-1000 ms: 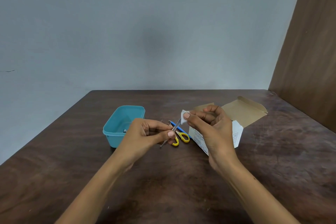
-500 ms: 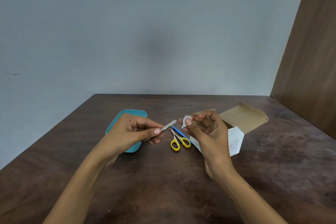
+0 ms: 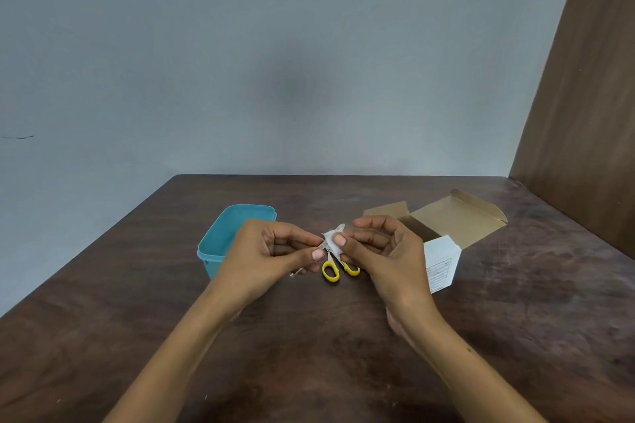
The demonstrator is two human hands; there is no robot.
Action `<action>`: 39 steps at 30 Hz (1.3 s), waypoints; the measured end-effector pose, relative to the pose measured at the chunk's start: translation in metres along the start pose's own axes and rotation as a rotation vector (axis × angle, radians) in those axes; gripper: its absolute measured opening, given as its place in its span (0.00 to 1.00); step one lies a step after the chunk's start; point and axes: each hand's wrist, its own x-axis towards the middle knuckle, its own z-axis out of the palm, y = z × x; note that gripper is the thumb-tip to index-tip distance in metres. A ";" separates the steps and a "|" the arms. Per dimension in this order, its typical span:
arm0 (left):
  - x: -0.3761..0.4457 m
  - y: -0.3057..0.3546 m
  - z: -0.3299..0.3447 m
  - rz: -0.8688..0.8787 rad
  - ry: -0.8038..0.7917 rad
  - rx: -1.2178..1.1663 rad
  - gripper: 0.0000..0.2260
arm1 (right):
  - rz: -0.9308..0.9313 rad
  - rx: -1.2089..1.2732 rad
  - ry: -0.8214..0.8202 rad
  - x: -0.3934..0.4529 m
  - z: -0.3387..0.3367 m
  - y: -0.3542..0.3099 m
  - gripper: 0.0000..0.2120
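My left hand (image 3: 271, 254) pinches a slim metal tool (image 3: 323, 244) between thumb and forefinger; its rear end sticks out below the hand. My right hand (image 3: 381, 251) pinches a small white pad (image 3: 332, 236) against the tool's tip. Both hands hover above the dark wooden table (image 3: 309, 354). Small scissors with yellow handles (image 3: 331, 269) lie on the table just under the hands, their blades partly hidden.
A teal plastic tub (image 3: 220, 240) stands left of my left hand. An open cardboard box (image 3: 443, 251) with white sides and raised flaps sits to the right. A grey wall rises behind the table, and a brown wooden panel (image 3: 584, 113) stands at the right.
My hands drew apart half a second ago and have come together again, so the white pad now touches the tool's tip. The scissors, tub and box have not moved.
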 end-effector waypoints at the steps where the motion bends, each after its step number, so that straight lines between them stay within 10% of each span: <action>1: 0.000 -0.001 0.002 0.011 0.001 0.001 0.07 | 0.002 -0.016 0.011 0.000 -0.001 0.001 0.12; 25: 0.000 -0.007 0.012 0.005 0.096 -0.110 0.06 | -0.344 -0.552 -0.153 -0.002 -0.002 -0.006 0.19; 39: 0.002 0.004 -0.008 -0.075 0.171 -0.181 0.07 | -0.316 -0.506 0.066 0.007 -0.010 -0.001 0.15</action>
